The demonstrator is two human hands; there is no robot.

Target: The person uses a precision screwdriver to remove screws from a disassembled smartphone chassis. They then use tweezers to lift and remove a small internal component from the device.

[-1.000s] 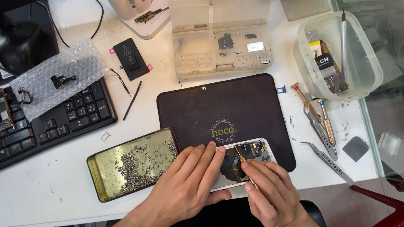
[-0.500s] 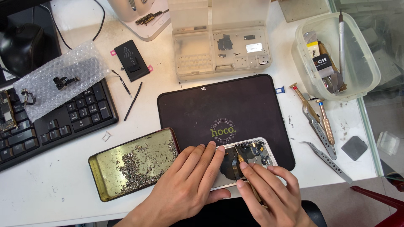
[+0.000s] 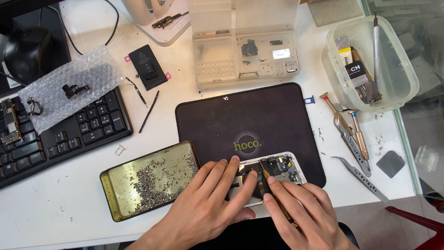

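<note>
Head view: the opened phone (image 3: 273, 173) lies at the near edge of the dark work mat (image 3: 259, 125), its long axis running left to right, just beside the metal tray of screws (image 3: 150, 180). The left hand (image 3: 208, 203) lies flat on the left half of the phone, fingers stretched out and pressing, not closed around anything. The right hand (image 3: 300, 217) comes from the near right and pinches a thin screwdriver (image 3: 270, 190); its tip points away from the person into the phone's middle, probably onto a screw, though this is too small to tell. The right hand is nearer to the exposed parts on the phone's right end.
</note>
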